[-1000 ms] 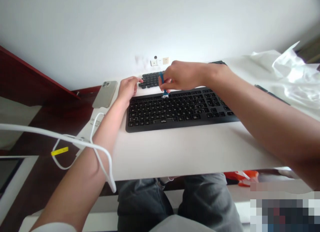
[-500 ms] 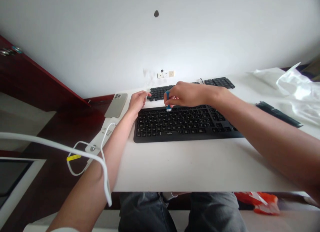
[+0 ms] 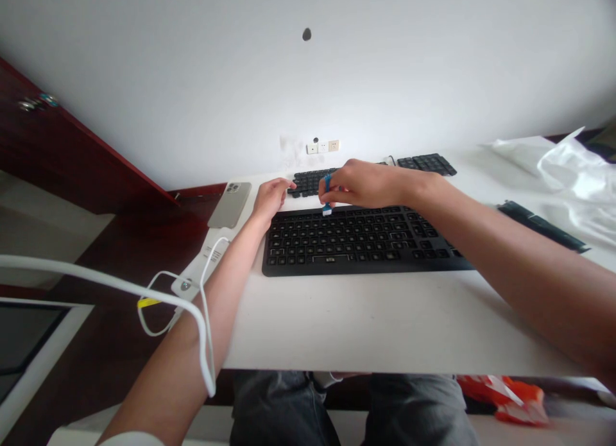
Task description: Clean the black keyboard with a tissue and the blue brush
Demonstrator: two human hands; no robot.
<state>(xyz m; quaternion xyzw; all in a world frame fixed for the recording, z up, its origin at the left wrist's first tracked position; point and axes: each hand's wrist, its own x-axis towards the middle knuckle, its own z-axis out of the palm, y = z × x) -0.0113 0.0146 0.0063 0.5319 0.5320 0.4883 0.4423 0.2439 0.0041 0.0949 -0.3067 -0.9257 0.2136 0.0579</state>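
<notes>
A black keyboard [image 3: 337, 240] with its keycaps off, bare switch sockets showing, lies on the white table. My right hand [image 3: 359, 184] is closed around a small blue brush [image 3: 328, 210], its white bristles pointing down at the keyboard's top row. Whether the bristles touch it I cannot tell. At the keyboard's upper left corner rests my left hand [image 3: 271, 201], fingers partly stretched and holding nothing. Behind the keyboard, loose black keycaps [image 3: 308, 183] are laid out in rows, partly hidden by my right hand. Another block of keycaps [image 3: 427, 164] sits farther right.
A phone [image 3: 230, 205] lies at the table's left edge near a white power strip [image 3: 195, 273]. A white cable [image 3: 120, 281] crosses in front of my left forearm. On the right are a black flat strip [image 3: 543, 226] and white plastic sheeting [image 3: 572, 176]. Wall sockets [image 3: 323, 147] are behind.
The whole view has shifted slightly. My right hand still holds the brush over nearly the same spot of the top row, and my left hand stays at the keyboard's corner.
</notes>
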